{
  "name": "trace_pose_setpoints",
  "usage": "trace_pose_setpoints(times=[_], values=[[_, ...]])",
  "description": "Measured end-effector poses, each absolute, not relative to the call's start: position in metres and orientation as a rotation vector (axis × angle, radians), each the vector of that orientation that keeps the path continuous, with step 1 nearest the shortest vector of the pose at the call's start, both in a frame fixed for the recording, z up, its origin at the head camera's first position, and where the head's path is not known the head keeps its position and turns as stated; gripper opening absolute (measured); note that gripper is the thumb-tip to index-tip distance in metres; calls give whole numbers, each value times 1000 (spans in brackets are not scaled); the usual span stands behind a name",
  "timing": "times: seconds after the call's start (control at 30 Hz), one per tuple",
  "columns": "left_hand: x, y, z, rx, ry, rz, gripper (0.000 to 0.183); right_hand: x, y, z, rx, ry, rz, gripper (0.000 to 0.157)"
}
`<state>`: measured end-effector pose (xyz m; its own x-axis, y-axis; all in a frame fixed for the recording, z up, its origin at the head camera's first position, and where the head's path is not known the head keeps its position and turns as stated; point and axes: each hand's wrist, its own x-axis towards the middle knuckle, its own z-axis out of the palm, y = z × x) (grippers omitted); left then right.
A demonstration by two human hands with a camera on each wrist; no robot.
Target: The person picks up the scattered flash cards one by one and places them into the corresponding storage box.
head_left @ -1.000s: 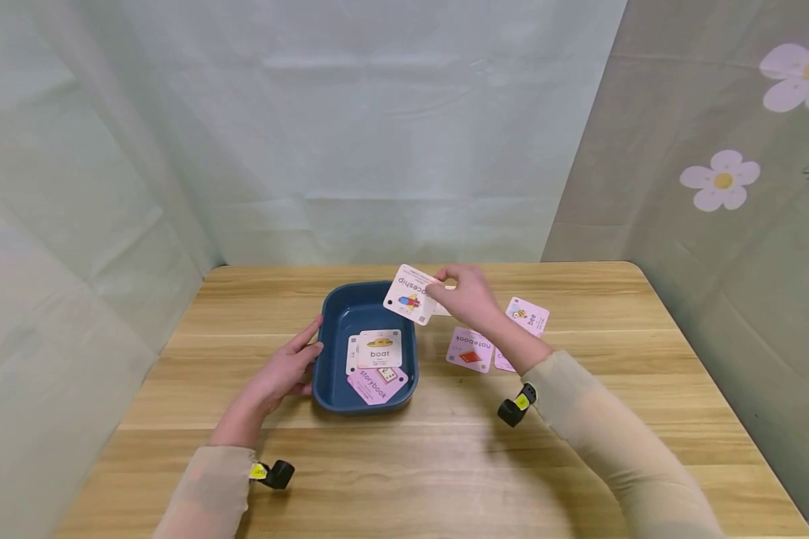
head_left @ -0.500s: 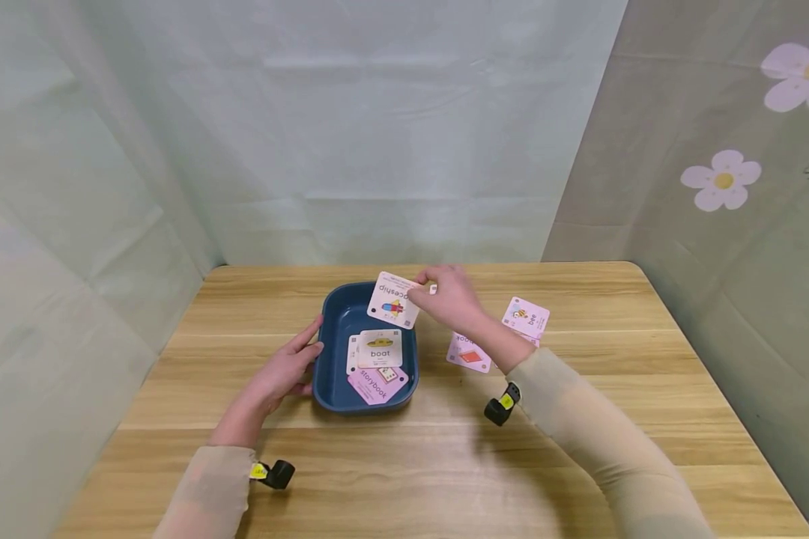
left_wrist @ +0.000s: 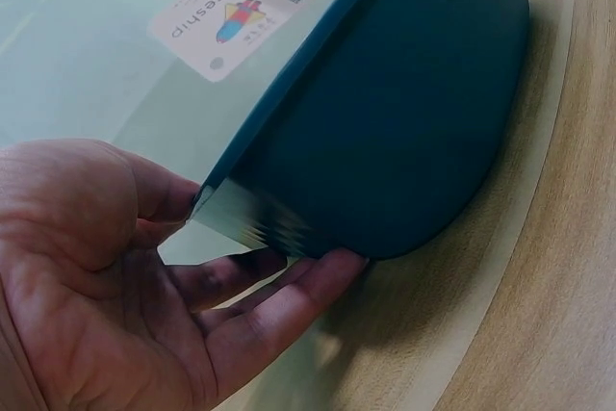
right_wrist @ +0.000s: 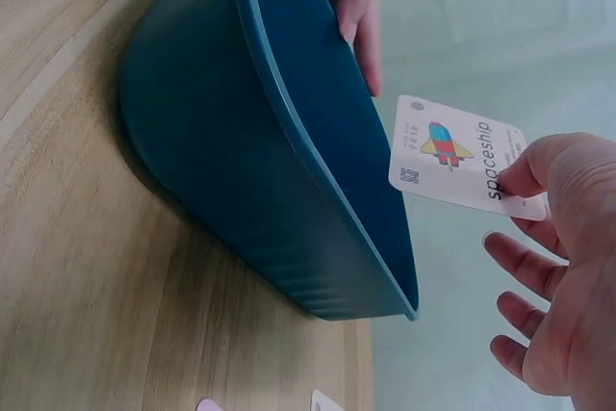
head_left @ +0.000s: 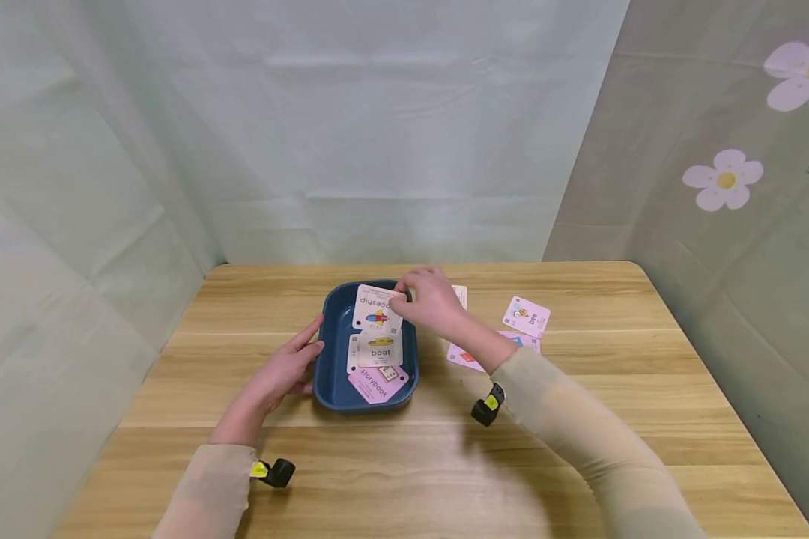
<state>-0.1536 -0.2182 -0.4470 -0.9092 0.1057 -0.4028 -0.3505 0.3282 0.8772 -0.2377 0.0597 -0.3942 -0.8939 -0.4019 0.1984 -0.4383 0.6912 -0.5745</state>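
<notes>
My right hand [head_left: 431,303] pinches a white spaceship flashcard [head_left: 375,308] by one edge between thumb and forefinger. The card hangs over the far part of a dark blue plastic bin [head_left: 367,409], above its rim in the right wrist view, where the other fingers are spread. My left hand [head_left: 285,374] grips the bin's left side; in the left wrist view its thumb is at the rim and its fingertips [left_wrist: 342,267] are at the bottom edge. Inside the bin lie a boat flashcard [head_left: 382,354], overlapping another white card, and a pink storybook flashcard [head_left: 377,385].
Right of the bin, a pink bee flashcard [head_left: 526,317] lies on the wooden table [head_left: 404,471]. Nearer are pink cards [head_left: 464,356] partly hidden by the right forearm. A white card [head_left: 461,295] shows behind the right hand. Pale curtains [head_left: 391,150] stand around the table.
My right hand has moved left with the spaceship flashcard, from the bin's far right corner to over its inside. The left hand and the bin have stayed put.
</notes>
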Motion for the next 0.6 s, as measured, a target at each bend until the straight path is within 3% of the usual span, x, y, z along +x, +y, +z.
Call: trace_pose_setpoints(times=[0.6], values=[[-152, -217, -448, -205, 2203, 1628, 60, -233, 41, -403, 836, -2947, 775, 8]])
